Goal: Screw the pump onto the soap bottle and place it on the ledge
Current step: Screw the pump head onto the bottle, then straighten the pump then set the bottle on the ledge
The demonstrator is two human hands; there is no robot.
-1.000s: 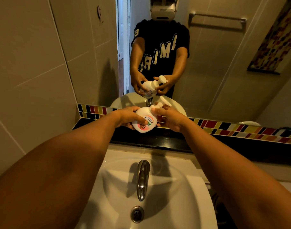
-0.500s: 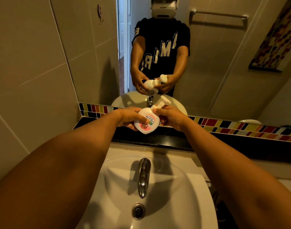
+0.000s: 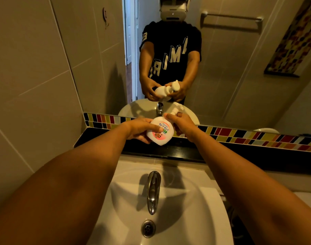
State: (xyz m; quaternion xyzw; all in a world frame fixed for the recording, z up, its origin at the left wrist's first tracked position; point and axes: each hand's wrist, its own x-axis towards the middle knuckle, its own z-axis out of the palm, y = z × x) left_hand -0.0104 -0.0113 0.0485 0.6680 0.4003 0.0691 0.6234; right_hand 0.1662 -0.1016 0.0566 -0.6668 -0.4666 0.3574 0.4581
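A round white soap bottle [image 3: 161,134] with a pink and green label is held tilted above the black ledge [image 3: 186,151], its label towards me. My left hand [image 3: 139,129] grips the bottle's body from the left, thumb across its front. My right hand [image 3: 182,123] is closed around the neck where the white pump [image 3: 176,108] sits, the pump head poking up past my fingers towards the mirror. The join between pump and bottle is hidden by my right fingers.
A white sink [image 3: 169,209] with a chrome tap [image 3: 153,190] and drain [image 3: 148,228] lies below my arms. A strip of coloured tiles [image 3: 248,136] runs behind the ledge under the mirror [image 3: 221,59], which reflects a person holding the bottle. A tiled wall [image 3: 27,85] stands at left.
The bottle has turned in my hands so its label now faces me more squarely. My right hand has shifted its hold around the pump's neck. Both hands stay above the ledge.
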